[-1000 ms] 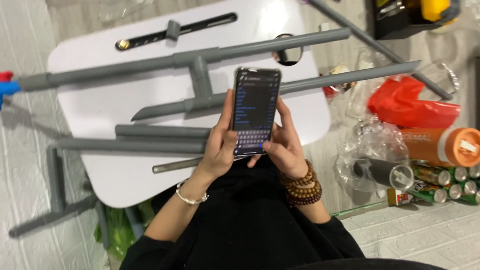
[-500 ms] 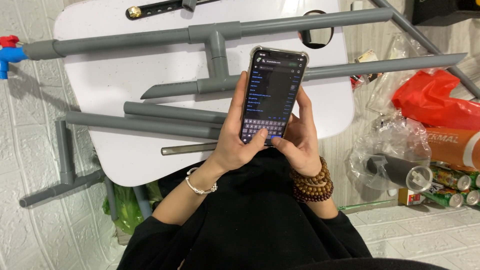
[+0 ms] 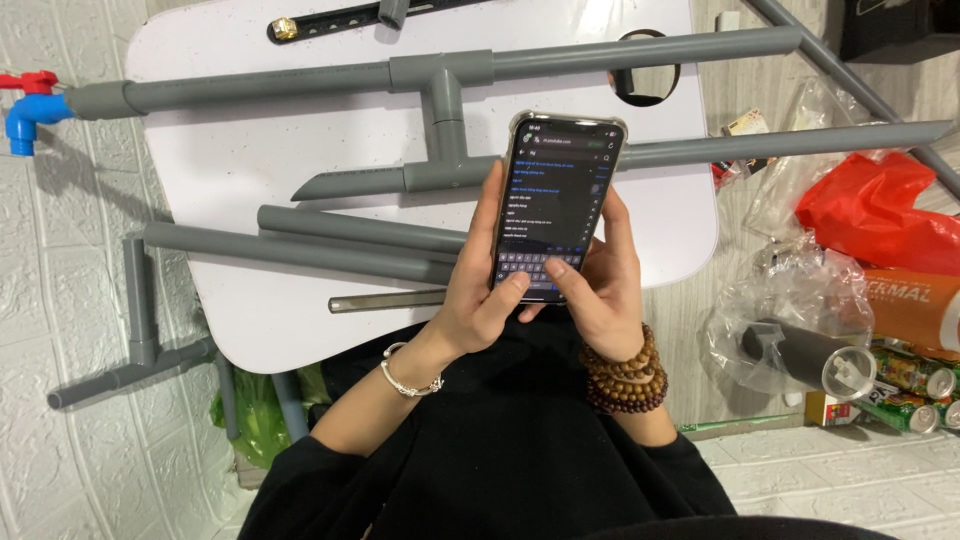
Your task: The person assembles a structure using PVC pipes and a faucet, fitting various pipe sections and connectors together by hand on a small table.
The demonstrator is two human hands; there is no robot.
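We see both hands wrapped around a dark smartphone (image 3: 556,205), held upright over the near edge of the white table (image 3: 250,170). The left hand (image 3: 480,295) clasps the phone's left side, thumb lying on the on-screen keyboard; the right hand (image 3: 605,290) clasps the right side, thumb also on the lower screen. A silver bracelet (image 3: 408,375) sits on the left wrist, brown bead bracelets (image 3: 625,375) on the right, black sleeves below. Behind the phone we note grey plastic pipes: a long tee-jointed pipe (image 3: 440,75) across the table, ending left in a blue tap with a red handle (image 3: 28,105); a slant-cut pipe (image 3: 780,145) running right; two loose pipes (image 3: 300,250) just left of the left hand; a thin metal strip (image 3: 385,300) near that hand. Right of the table: a red plastic bag (image 3: 875,210), a clear bag holding a dark tube (image 3: 800,350), an orange canister (image 3: 915,305), drink cans (image 3: 915,375). A green bag (image 3: 245,420) lies under the table.
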